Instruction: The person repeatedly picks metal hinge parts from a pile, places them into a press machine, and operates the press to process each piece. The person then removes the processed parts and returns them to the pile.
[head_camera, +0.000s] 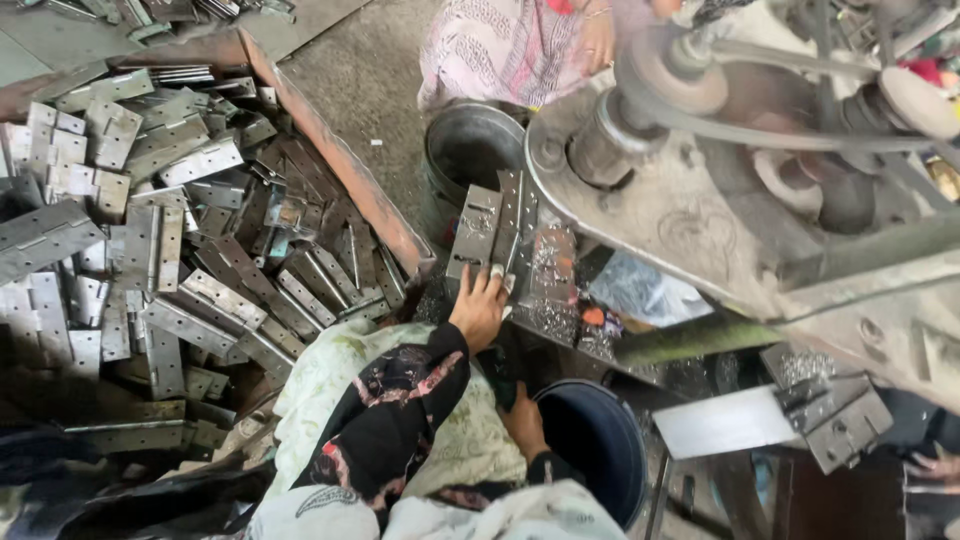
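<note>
Cluttered workshop floor: left hand (478, 308), fingers spread, grips a grey metal hinge (493, 230); right hand (522, 418) rests loosely curled, empty, beside a dark bucket (600, 445).

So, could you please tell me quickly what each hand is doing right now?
Left hand: fingers on a metal hinge, grip cannot be told.
Right hand: by the dark bucket, state cannot be told.

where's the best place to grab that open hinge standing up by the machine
Probably the lower edge of the open hinge, coming from below, where the left hand already touches it. The leaves stand upright and spread, and the machine crowds the right side, the metal bucket the top.
</note>
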